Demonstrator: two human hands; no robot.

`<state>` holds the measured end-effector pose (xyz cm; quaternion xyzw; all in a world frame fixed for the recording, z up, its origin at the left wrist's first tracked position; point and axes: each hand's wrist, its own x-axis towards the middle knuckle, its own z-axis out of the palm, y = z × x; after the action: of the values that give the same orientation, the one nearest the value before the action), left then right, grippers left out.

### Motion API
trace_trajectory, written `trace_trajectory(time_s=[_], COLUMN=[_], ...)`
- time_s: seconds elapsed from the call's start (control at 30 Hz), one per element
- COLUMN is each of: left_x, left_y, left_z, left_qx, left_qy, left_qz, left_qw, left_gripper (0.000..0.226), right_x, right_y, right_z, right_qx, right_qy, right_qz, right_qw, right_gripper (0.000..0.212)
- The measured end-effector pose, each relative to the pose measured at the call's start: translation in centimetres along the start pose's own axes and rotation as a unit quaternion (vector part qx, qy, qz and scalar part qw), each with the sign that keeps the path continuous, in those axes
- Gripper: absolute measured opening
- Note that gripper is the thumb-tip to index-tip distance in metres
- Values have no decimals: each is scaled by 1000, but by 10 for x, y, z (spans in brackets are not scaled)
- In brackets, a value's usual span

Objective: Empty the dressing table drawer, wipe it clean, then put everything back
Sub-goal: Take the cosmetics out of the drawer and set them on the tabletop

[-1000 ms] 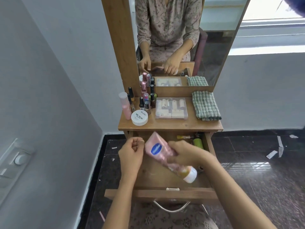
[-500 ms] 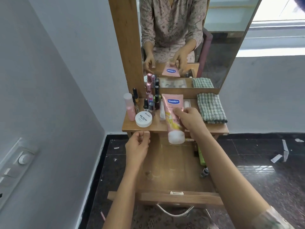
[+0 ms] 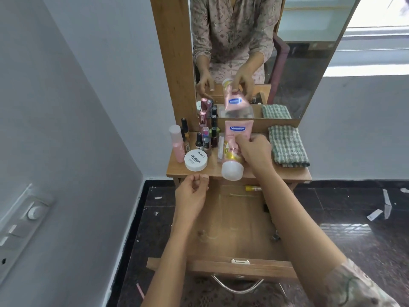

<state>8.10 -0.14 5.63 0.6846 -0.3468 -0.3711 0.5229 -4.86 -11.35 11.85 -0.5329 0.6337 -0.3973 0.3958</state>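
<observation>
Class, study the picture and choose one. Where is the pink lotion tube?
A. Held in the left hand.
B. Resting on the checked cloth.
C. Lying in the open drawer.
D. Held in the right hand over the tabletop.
D: the right hand has its grip round the pink lotion tube over the tabletop, with the white cap pointing toward the front edge.

The right sleeve [image 3: 354, 286] is loose beige cloth printed with pink flowers and thin green stems. In the mirror [image 3: 309, 74] the same print shows as a V-necked tunic [image 3: 232, 29] whose sleeves leave both forearms bare.
</observation>
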Motion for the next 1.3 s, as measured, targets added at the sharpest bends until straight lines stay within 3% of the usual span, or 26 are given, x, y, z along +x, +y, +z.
trace_trajectory(time_s=[0.2, 0.47, 0.77, 1.07, 1.3], left_x=[3, 5, 6, 4, 2], left_y=[-2, -4, -9, -11, -10], left_z=[0, 1, 3, 2, 3], left_qx=[2, 16, 32, 39, 48], left_qy=[10, -5, 6, 14, 11], left_qz=[5, 9, 4, 8, 9], left_qw=[1000, 1000, 999, 999, 999], left_gripper=[12, 4, 8, 10, 5], right_x=[-16, -27, -24, -31, -30], right_y=[-2, 22, 22, 30, 39], right_z=[4, 26, 38, 34, 35], right_qx=[85, 73, 51, 72, 27], right_qy=[87, -20, -29, -68, -88], right_qz=[-165, -333, -352, -301, -276], right_qw=[979, 940, 934, 948, 957], right_gripper=[25, 39, 36, 54, 65])
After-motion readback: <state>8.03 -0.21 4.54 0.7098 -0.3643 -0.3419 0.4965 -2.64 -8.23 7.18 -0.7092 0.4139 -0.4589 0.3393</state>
